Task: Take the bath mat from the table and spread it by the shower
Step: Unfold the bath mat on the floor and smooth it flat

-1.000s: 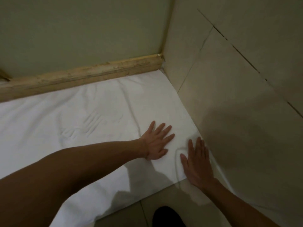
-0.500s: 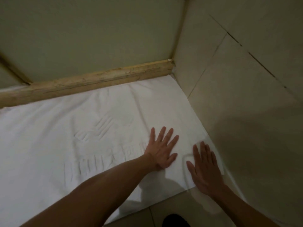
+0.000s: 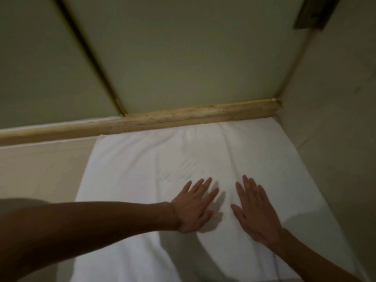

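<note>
Basically smoothing: left hand point(image 3: 193, 208), right hand point(image 3: 257, 214) flat on bath mat point(image 3: 132, 169), fingers straight, holding nothing; I'd sweep 12 o'clock creases point(image 3: 227, 143) next.

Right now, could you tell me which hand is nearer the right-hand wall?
Right. The right hand lies flat on the mat, on the side toward the wall; the left hand lies flat beside it, farther from the wall.
</note>
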The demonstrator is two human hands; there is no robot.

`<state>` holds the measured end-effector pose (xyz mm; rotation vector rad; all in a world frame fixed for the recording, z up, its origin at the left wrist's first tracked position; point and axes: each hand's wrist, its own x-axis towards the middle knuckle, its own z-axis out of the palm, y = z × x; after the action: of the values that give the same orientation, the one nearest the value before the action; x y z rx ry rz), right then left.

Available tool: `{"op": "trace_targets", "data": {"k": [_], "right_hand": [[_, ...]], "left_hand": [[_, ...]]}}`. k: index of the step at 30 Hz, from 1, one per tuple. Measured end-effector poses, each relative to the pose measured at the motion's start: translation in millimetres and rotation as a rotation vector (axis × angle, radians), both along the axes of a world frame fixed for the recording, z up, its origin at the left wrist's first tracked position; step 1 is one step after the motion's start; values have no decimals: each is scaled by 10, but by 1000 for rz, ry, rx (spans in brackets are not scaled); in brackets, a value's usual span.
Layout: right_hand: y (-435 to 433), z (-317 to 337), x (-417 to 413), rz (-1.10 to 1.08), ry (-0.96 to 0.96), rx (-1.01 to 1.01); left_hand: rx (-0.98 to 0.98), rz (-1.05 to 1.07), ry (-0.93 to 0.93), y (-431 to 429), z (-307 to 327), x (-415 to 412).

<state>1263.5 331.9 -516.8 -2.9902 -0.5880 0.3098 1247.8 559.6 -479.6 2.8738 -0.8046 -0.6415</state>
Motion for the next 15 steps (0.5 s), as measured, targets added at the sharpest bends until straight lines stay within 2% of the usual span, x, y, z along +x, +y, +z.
{"op": "trace_targets", "data": {"k": [7, 15], "right_hand": [[296, -173, 210, 107, 0, -131], [81, -277, 307, 28, 64, -171]], "left_hand": [[126, 458, -52, 737, -495, -309], [64, 521, -187, 812, -745, -377]]}}
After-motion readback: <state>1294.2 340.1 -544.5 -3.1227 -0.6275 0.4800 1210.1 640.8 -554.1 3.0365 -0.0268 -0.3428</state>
